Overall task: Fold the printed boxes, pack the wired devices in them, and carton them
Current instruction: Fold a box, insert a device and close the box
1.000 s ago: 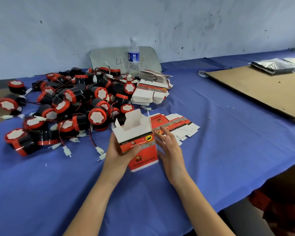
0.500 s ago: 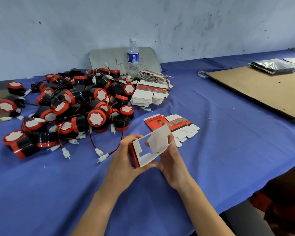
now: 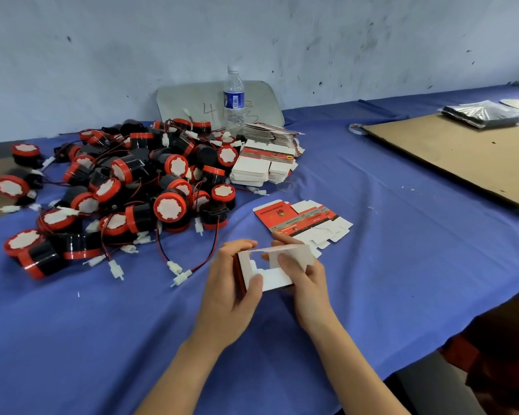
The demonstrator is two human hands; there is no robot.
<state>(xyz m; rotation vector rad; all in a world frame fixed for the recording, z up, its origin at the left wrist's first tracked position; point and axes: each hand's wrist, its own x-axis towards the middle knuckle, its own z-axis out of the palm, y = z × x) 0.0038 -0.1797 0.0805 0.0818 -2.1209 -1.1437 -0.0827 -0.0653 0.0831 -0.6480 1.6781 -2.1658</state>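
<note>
Both hands hold one small printed box, turned so its white flaps face me. My left hand grips its red left side, thumb on the lower flap. My right hand pinches the right flap with thumb in front and fingers behind. A pile of black-and-red wired devices with white connectors spreads over the blue cloth to the left. Flat printed box blanks lie just beyond my hands, and a taller stack of blanks sits further back.
A water bottle stands against the wall before a grey board. A large flat cardboard sheet lies at the right with silver bags on its far end. The table edge drops off at lower right.
The box stood upright and open-topped on the cloth; both hands lifted it and tipped it towards me. My right hand now folds its white flaps inward.
</note>
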